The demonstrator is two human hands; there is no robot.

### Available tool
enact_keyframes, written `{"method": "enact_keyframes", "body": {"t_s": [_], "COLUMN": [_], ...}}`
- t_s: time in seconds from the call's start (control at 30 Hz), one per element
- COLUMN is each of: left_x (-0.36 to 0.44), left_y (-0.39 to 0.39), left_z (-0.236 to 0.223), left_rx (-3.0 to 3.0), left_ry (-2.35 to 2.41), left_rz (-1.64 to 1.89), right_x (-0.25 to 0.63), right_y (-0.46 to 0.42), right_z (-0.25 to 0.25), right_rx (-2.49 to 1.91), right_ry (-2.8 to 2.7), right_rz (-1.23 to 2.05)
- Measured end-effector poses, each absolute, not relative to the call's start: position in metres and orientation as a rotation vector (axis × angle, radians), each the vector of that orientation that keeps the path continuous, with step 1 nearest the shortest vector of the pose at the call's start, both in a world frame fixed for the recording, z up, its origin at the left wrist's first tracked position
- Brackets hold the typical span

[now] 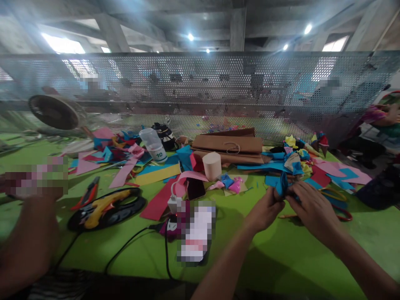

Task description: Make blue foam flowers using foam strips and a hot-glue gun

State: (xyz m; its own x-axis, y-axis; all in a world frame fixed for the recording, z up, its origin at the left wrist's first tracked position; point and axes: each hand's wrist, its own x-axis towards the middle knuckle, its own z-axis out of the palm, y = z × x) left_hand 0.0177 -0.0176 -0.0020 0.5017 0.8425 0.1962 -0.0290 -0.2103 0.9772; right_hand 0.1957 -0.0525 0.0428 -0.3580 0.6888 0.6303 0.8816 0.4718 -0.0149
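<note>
My left hand (pixel 265 209) is closed on a piece of blue paper (pixel 282 185), folded or bunched upright. My right hand (pixel 312 206) meets it from the other side, its fingers pressed on the lower part of the same paper. Fingertips partly hide where the paper is gripped. Scissors with yellow handles (pixel 334 193) and a red-handled pair (pixel 346 216) lie beside and partly behind my right hand. Past my hands sits a heap of crumpled blue, yellow and pale paper (pixel 293 162).
A co-worker's arm (pixel 39 225) reaches in at left. Near it are a yellow glue gun (pixel 104 210) on a black tray and orange-handled pliers (pixel 90 193). A phone (pixel 198 233), corded power strip (pixel 171 229), pale roll (pixel 211 166) and brown paper (pixel 226 143) occupy the middle.
</note>
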Motion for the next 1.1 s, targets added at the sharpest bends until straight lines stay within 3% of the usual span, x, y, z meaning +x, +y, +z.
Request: {"method": "enact_keyframes", "body": {"t_s": [0.53,1.1], "left_x": [0.01,0.014], "left_y": [-0.018,-0.023], "left_z": [0.013,0.014], "left_rx": [1.104,1.011], "left_ry": [0.606,0.68], "left_rz": [0.826,0.915], "right_x": [0.2,0.185], "right_y": [-0.07,-0.064], "right_z": [0.065,0.046], "right_rx": [-1.24,-1.18], "right_ry": [-1.925,-2.008], "right_rz": [-0.033,-0.135]}}
